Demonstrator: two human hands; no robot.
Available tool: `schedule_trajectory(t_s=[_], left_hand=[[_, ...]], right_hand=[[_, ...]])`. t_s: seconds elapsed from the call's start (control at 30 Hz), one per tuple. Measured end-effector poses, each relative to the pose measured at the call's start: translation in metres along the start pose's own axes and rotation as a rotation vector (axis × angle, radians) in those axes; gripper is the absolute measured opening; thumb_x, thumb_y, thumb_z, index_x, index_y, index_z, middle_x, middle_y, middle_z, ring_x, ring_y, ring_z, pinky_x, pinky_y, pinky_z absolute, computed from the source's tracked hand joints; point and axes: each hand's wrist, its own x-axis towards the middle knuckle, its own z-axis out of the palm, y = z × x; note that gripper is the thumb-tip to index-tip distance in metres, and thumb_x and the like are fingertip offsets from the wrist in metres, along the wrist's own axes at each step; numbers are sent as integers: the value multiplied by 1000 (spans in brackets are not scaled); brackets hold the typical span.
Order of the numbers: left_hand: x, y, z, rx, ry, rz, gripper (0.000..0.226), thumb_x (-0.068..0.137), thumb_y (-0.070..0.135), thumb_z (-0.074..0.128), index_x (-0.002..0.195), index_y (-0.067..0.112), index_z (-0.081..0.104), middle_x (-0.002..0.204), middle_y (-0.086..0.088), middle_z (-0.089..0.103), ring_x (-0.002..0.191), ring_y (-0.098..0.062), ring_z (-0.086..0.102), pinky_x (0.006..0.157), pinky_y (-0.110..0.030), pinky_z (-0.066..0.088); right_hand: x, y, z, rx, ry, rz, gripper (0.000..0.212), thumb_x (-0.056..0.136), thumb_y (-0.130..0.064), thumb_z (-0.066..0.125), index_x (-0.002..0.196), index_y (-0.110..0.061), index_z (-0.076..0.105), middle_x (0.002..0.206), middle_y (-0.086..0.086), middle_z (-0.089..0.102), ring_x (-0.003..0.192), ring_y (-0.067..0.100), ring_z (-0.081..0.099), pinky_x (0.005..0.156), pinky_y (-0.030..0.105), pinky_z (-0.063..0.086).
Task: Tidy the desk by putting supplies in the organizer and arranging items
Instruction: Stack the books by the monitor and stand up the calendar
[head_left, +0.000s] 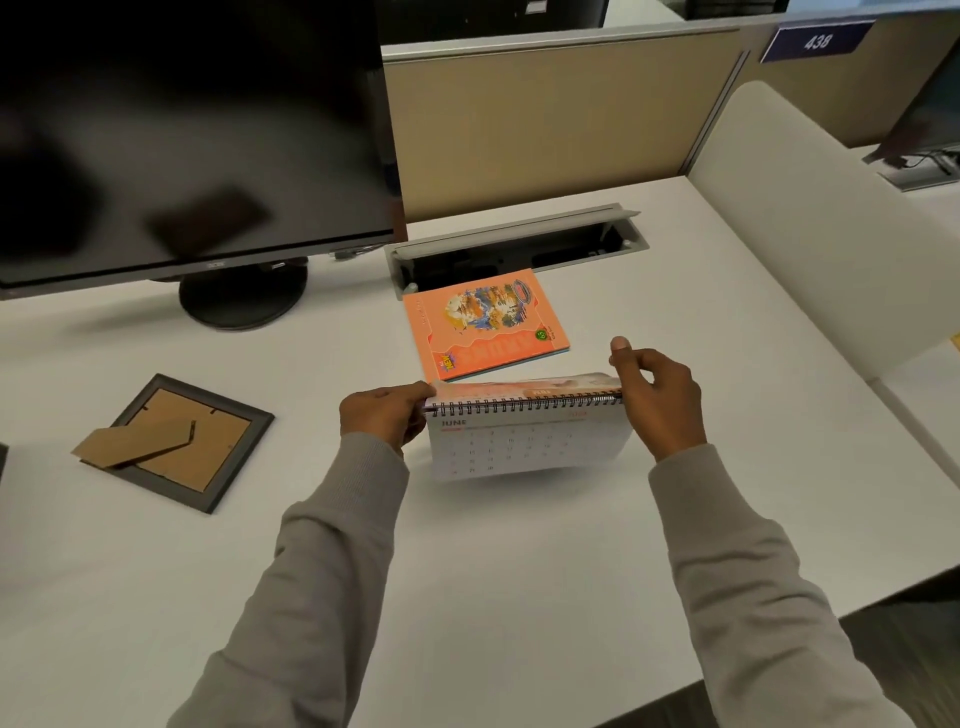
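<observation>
At the far left of the white bench (519, 561) we see a dark picture frame (218, 426) lying face down, its cardboard stand uppermost. Behind it stands a black monitor (182, 130) on a round foot.

Moving toward the middle, the left hand (382, 418) comes in from a grey sleeve (311, 571). Its fingers (415, 395) are curled round the left end of a spiral-bound desk calendar (524, 447), pinching it at the wire binding. The calendar is held level between both hands in front of us, its June page facing us and a soft shadow on the bench beneath it. We cannot tell whether its lower edge touches the surface.

Just beyond the calendar an orange notebook (480, 322) lies flat, close in front of an open cable hatch (514, 249) set into the bench.

The right hand (657, 400) grips the calendar's right end. Its fingers (631, 374) are pressed on the binding, with one digit sticking up. Further right rises a white divider (805, 234).
</observation>
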Motion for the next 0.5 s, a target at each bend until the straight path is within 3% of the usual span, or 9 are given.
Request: schedule_trajectory(t_s=[0.17,0.27,0.4,0.5], left_hand=[[9,-3,2,-2,-7,-47,20,73,-4,78,66,-1,60,49,-11,58,48,-21,50,61,-28,51],[12,-1,5,-9,0,-57,23,74,-2,79,64,2,58,47,-9,56,38,-16,51,66,-30,55],[16,-5,7,-36,3,-30,18,80,6,77,72,6,60,69,-15,66,55,-19,62,72,-31,56],[15,-9,10,-83,-12,-22,8,85,15,73,84,10,68,74,-6,74,62,-14,67,69,-27,56]], right_hand=[[6,12,10,36,-7,10,52,101,-58,39,103,-19,74,107,1,70,101,23,62,92,37,48],[8,10,11,100,-10,38,53,102,-56,36,102,-19,73,102,2,69,92,17,61,80,30,44],[13,12,16,192,-36,91,63,98,-69,27,97,-26,74,101,0,71,93,19,63,78,30,46],[18,14,20,264,-56,147,74,94,-74,19,96,-26,75,99,2,73,93,24,66,75,28,47]])
